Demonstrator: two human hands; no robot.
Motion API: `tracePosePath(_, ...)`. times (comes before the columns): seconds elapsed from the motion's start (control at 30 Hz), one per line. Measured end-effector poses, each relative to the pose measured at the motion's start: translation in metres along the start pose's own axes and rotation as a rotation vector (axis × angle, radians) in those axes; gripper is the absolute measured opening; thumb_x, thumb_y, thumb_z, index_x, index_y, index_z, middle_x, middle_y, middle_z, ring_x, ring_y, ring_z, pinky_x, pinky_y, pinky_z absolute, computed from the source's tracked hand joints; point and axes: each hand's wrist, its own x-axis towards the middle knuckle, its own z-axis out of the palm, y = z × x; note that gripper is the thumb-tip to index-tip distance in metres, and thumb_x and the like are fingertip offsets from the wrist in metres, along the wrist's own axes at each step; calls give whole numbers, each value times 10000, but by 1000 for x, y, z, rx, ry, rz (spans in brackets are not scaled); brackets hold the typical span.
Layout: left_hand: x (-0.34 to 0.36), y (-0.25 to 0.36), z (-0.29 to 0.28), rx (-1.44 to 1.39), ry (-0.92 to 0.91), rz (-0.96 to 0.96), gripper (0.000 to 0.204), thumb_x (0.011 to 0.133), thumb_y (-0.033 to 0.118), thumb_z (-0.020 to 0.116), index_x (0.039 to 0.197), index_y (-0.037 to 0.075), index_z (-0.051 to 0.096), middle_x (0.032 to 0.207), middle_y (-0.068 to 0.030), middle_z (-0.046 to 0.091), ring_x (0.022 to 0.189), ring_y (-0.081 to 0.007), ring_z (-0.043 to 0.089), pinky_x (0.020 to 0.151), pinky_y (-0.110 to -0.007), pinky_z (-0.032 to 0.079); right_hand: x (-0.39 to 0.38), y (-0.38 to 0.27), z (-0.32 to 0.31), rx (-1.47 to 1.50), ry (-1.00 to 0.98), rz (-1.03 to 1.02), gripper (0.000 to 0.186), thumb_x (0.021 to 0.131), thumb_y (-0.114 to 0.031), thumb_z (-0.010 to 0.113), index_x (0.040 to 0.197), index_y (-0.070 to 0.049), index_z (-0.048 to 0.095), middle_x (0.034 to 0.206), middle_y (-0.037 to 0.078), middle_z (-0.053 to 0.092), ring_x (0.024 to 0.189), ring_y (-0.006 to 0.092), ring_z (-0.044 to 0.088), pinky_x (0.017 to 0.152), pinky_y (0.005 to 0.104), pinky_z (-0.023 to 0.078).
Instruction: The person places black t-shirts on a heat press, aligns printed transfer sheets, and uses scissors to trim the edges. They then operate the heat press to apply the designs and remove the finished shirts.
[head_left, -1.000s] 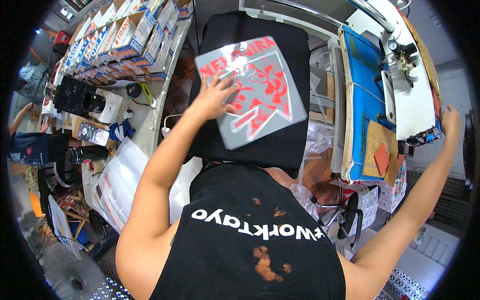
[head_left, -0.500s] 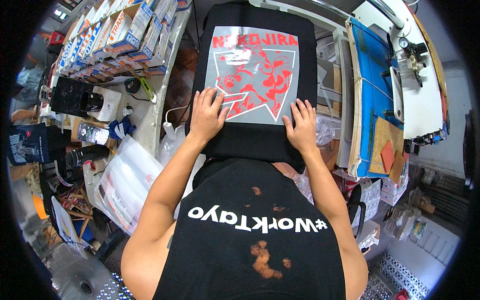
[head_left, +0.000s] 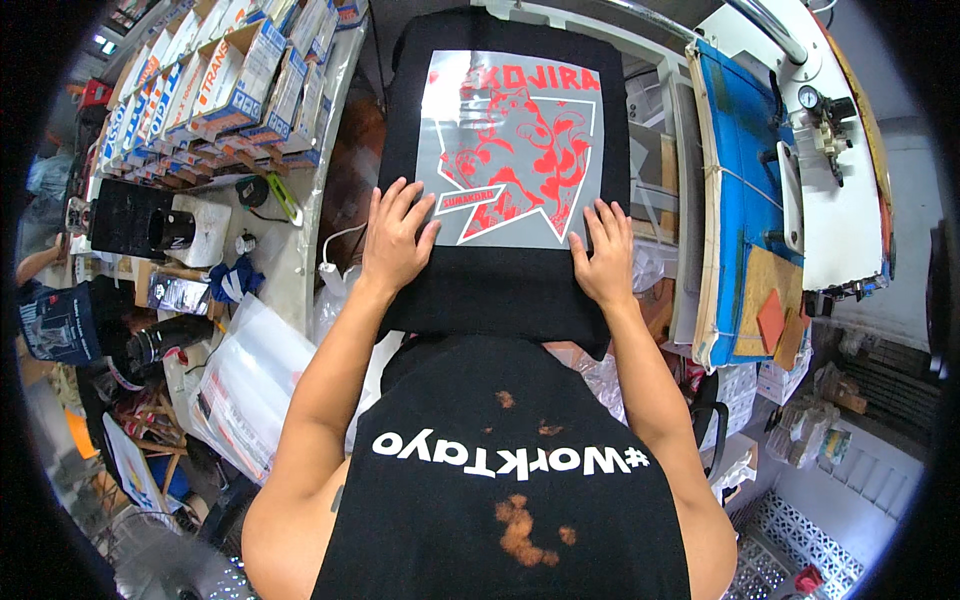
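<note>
A black T-shirt (head_left: 480, 285) is spread over a raised board in front of me. On it lies a greyish, shiny film sheet (head_left: 590, 165) with a red and white cat design and red lettering along its far edge. My left hand (head_left: 400, 238) rests flat with fingers spread, its fingertips by the sheet's near left edge. On the other side, my right hand (head_left: 605, 255) lies on the shirt, its fingers apart and touching or close to the sheet's near right corner. Neither hand grips anything. Glare washes out the sheet's far left corner.
A table at left bears rows of cardboard boxes (head_left: 225, 85), a green-handled cutter (head_left: 284, 200) and a black mug (head_left: 172, 230). Clear plastic sheets (head_left: 250, 375) hang near it. At right stand a blue-faced panel (head_left: 735, 160) and a white machine with a pressure gauge (head_left: 808, 97).
My left hand has slid left, off the sheet's printed area to its edge. My right hand stays nearly in place. The view has shifted slightly.
</note>
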Motion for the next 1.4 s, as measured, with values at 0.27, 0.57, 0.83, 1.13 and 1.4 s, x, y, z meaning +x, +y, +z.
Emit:
tracePosePath(0.27, 12, 5, 2, 14, 4, -40, 397, 869, 193, 725, 1242, 67, 669, 1379, -142, 581, 1372, -365, 463, 1163, -593, 294, 16, 4, 0, -33, 1, 9, 479, 913, -287, 677, 1318, -39, 610, 1463, 190, 502, 1397, 422, 403, 1177, 584, 270)
tracePosePath(0.57, 17, 11, -4, -12, 0, -65, 442, 814, 196, 761, 1234, 76, 695, 1388, -138, 590, 1373, -369, 468, 1173, -584, 285, 20, 0, -5, -37, -20, 32, 488, 907, -276, 673, 1331, -43, 609, 1449, 158, 529, 1392, 402, 413, 1174, 577, 274)
tracePosePath(0.83, 19, 12, -3, 48, -26, -82, 448, 813, 209, 757, 1239, 90, 687, 1392, -120, 585, 1364, -355, 471, 1177, -566, 288, 26, -2, -9, -2, -10, 66, 438, 894, -247, 689, 1274, -37, 629, 1446, 175, 518, 1365, 402, 435, 1143, 542, 317)
tracePosePath(1.13, 21, 15, -5, 54, -43, -70, 436, 827, 207, 738, 1243, 93, 672, 1387, -118, 579, 1364, -350, 463, 1183, -557, 277, 47, 84, 20, 674, -33, 844, 670, 1019, -561, 491, 1231, 61, 623, 1169, 230, 666, 1160, 293, 621, 1016, 432, 449)
tracePosePath(1.4, 18, 13, -3, 55, -35, -92, 433, 838, 225, 737, 1245, 93, 668, 1393, -120, 573, 1366, -346, 457, 1179, -562, 280, 38, 83, -2, 109, 232, 516, 386, 987, -351, 617, 1081, 16, 691, 1128, 210, 660, 1104, 381, 617, 963, 461, 474)
